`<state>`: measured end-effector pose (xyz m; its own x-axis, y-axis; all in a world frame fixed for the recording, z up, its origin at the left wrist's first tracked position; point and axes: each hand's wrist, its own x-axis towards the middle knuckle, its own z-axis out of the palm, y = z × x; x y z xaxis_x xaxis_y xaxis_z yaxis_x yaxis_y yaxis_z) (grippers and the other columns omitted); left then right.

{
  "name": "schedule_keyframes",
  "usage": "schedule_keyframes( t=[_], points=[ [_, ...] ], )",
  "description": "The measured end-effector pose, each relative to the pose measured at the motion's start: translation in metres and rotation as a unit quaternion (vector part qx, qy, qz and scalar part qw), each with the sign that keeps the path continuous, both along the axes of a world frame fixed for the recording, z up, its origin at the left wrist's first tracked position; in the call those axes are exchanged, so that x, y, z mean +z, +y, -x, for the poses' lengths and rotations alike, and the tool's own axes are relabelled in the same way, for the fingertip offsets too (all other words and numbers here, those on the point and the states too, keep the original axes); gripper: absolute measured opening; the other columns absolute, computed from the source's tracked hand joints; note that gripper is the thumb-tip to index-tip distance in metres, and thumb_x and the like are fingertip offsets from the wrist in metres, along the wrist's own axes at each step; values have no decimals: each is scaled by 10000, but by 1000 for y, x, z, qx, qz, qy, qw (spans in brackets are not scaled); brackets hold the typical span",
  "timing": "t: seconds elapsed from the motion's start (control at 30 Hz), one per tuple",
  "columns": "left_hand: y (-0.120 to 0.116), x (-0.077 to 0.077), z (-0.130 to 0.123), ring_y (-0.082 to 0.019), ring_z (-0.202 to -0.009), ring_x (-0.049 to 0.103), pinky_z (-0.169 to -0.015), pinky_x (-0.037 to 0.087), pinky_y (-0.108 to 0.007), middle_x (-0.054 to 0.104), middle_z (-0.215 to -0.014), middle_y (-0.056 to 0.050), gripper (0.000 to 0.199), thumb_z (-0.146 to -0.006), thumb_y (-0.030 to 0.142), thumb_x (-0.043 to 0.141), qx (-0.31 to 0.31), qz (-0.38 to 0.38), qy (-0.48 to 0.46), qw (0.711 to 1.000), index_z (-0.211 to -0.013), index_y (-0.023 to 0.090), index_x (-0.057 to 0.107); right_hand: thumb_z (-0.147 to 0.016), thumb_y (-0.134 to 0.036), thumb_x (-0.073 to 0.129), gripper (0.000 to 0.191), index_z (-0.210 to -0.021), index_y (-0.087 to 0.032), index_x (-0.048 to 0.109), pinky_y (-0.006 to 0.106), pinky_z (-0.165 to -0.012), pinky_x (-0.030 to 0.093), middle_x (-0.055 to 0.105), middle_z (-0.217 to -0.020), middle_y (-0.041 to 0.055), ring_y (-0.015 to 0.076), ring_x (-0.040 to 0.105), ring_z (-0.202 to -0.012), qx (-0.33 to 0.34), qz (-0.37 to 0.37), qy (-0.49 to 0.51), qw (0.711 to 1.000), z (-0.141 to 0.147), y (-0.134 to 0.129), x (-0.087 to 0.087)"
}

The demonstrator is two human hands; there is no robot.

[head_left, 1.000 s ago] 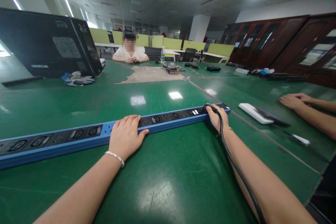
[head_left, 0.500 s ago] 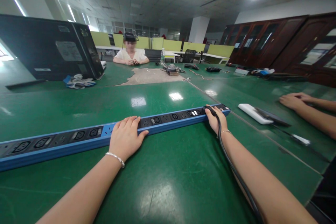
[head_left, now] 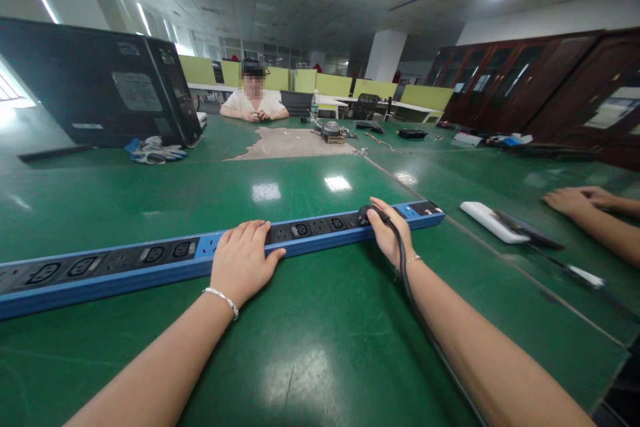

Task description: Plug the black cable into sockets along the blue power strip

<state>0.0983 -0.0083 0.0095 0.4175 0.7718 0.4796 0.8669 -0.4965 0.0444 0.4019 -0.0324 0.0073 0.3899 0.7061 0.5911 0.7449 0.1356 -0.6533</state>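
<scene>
A long blue power strip (head_left: 310, 248) with black sockets lies slantwise across the green table. My left hand (head_left: 243, 257) grips it near the middle, fingers over the top and thumb along the near side. Farther right, my right hand (head_left: 393, 233) is closed around a black plug (head_left: 367, 215), held at the strip's socket face. Whether the plug's pins are inside a socket cannot be seen. From it a black cord (head_left: 417, 313) runs down along my right forearm and out at the bottom edge.
A black computer case (head_left: 110, 90) stands at the left with gloves (head_left: 156, 150) beside it. To the right lie a white power strip (head_left: 493, 222) and another person's hands (head_left: 577, 200). Someone sits across the green table (head_left: 150, 197); a bottle (head_left: 315, 104) and small parts are at the back.
My right hand has shifted left along the power strip with the plug, away from the sockets near the right end. My left hand stays on the strip. The view has turned slightly.
</scene>
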Motion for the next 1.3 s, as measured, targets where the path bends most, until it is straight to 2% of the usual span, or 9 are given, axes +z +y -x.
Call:
schedule_keyframes(
  t=[0.13,0.3,0.43,0.63,0.83,1.03,1.2,1.3],
  points=[
    [0,0,0,-287,-1121,510,-942,365,-428,597,-1193,-132,476,-827,462,481,-1,-2,4,1000,-1170,136,540,-835,-430,470,404,-1136,-210,626,346,-936,445,663,-1113,53,212,607,-1027,18,11,-40,999,18,5,-3],
    [0,0,0,-288,-1127,507,-949,363,-430,595,-1194,-137,477,-818,456,493,-4,-3,-7,1000,-1166,133,545,-850,-431,451,360,-1089,-247,645,338,-908,463,675,-1088,31,215,614,-1016,13,16,-70,997,18,5,-3],
    [0,0,-1,-287,-1127,508,-953,363,-434,595,-1196,-139,474,-816,452,496,-4,1,-9,1000,-1168,138,545,-845,-415,452,352,-1070,-239,657,345,-860,486,699,-1008,45,222,643,-930,1,40,-108,993,22,3,2],
    [1,0,-1,-287,-1128,509,-949,364,-439,595,-1199,-133,472,-813,458,497,-3,3,-11,1000,-1175,158,541,-849,-349,452,310,-1040,-224,662,356,-922,459,690,-1032,57,211,632,-964,17,23,-191,981,28,4,4],
    [0,0,-1,-286,-1132,506,-954,360,-429,594,-1198,-134,481,-822,461,492,-2,2,-3,1000,-1174,136,542,-869,-331,426,330,-1079,-183,632,368,-947,437,671,-1085,82,213,609,-1026,15,12,-201,979,30,2,-3],
    [-1,1,-1,-284,-1141,502,-962,359,-433,591,-1202,-137,488,-815,449,507,-4,6,-14,1000,-1185,134,539,-873,-333,418,335,-1143,-234,591,405,-975,402,651,-1140,49,209,597,-1037,24,24,-193,981,29,-4,-8],
    [-1,1,-1,-277,-1145,500,-968,357,-433,589,-1209,-132,481,-819,444,503,-2,6,-15,1000,-1190,140,539,-849,-363,442,318,-1086,-251,621,418,-940,419,696,-1011,41,215,632,-911,11,41,-163,986,30,0,-8],
    [-2,1,-1,-277,-1153,495,-971,355,-432,586,-1217,-132,487,-819,446,507,0,6,-14,1000,-1192,134,538,-836,-357,440,306,-1031,-235,644,468,-986,362,698,-996,56,233,613,-985,-28,45,-148,988,34,5,-12]
  ],
)
